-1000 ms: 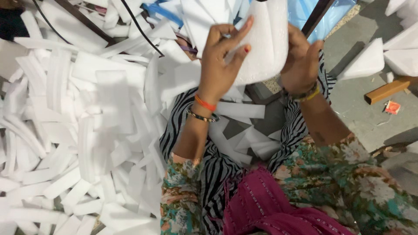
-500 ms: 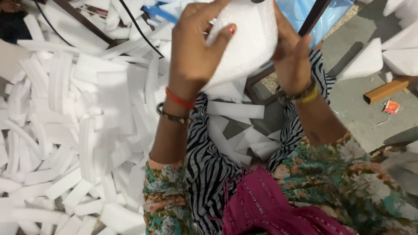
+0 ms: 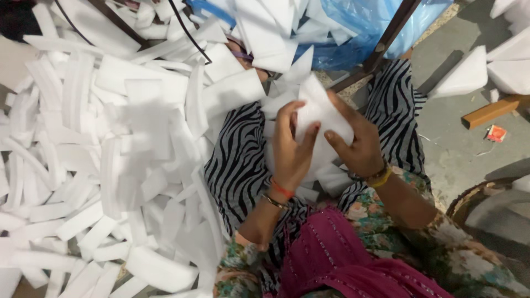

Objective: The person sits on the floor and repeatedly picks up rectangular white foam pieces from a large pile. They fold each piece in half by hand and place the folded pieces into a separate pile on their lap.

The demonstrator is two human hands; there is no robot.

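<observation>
Foam strips [image 3: 94, 165], white and soft-edged, heap across most of what I see on the left. Over my zebra-striped lap [image 3: 237, 165] I hold a white foam piece [image 3: 320, 118], pinched between both hands: left hand [image 3: 291, 149] curled on its near edge, right hand [image 3: 356, 140] clasping the other side, fingers spread over it.

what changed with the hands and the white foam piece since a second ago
Both hands, left hand and right hand, brought the white foam piece down from high in the view to the lap, still gripping it from both sides. The pile of white foam strips and the wooden block stayed put.
</observation>
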